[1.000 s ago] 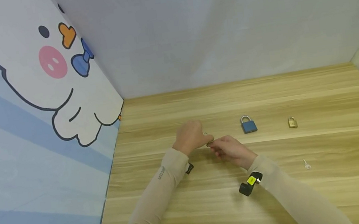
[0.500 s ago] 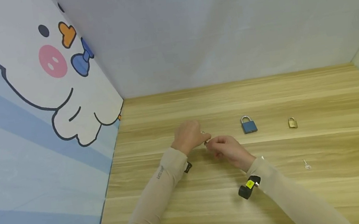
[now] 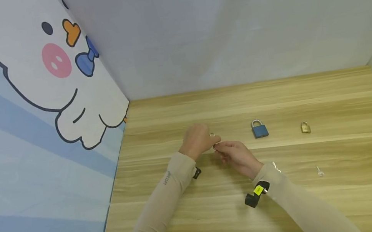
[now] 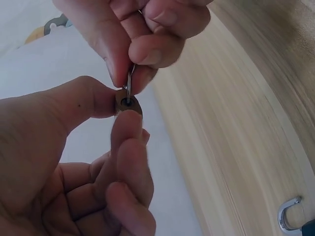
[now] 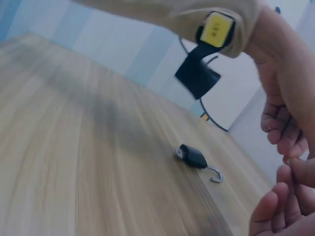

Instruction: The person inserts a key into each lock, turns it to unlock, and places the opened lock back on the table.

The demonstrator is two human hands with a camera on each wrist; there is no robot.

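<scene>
My left hand (image 3: 197, 141) pinches a small brass padlock (image 4: 121, 103) between thumb and fingers. Its thin shackle (image 3: 212, 134) pokes out beyond the hand in the head view. From the other side, my right hand (image 3: 240, 157) pinches a small metal key (image 4: 129, 84), whose blade meets the keyhole at the end of the lock. The key's head is hidden by the fingers. Both hands meet above the tabletop. Close by on the right stands a blue padlock (image 3: 260, 131) with its shackle closed.
A smaller brass padlock (image 3: 305, 128) lies farther right. One loose key (image 3: 320, 171) is below it, another key (image 3: 276, 166) beside the right sleeve. A dark padlock (image 5: 193, 156) with its shackle open lies on the wooden table (image 3: 343, 92) below the left forearm.
My right wrist has shifted slightly down and left, uncovering the key beside its sleeve. The right fingers have turned a little at the lock, while the left hand keeps its grip almost in place.
</scene>
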